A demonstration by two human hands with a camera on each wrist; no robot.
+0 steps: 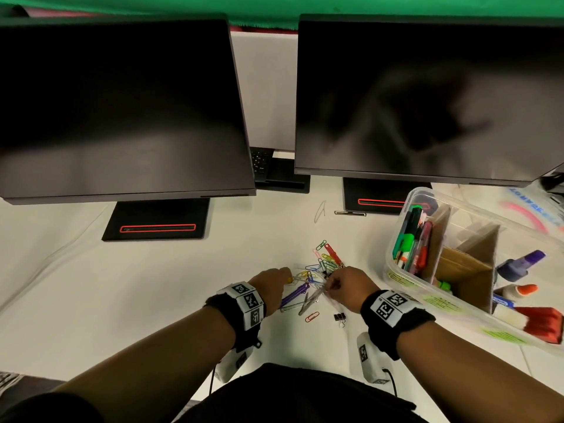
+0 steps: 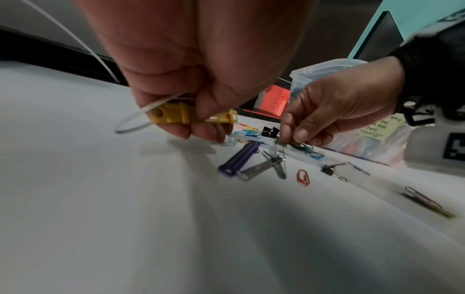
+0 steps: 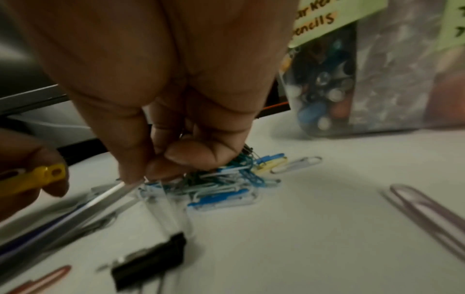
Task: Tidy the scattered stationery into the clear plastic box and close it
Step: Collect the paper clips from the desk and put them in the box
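With pens already in our open box [image 1: 406, 209], our left hand [image 1: 270, 285] grips a yellow clip [image 2: 191, 115] while our right hand [image 1: 348, 285] pinches a metal clip [image 2: 280, 148], the paper clips [image 1: 326, 261] not yet boxed.

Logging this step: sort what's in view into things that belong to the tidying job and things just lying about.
Job:
clear plastic box
paper clip pile
yellow clip, held by left hand
purple clip
black binder clip
right hand, pinching into the pile

Lying about:
left monitor
right monitor
keyboard
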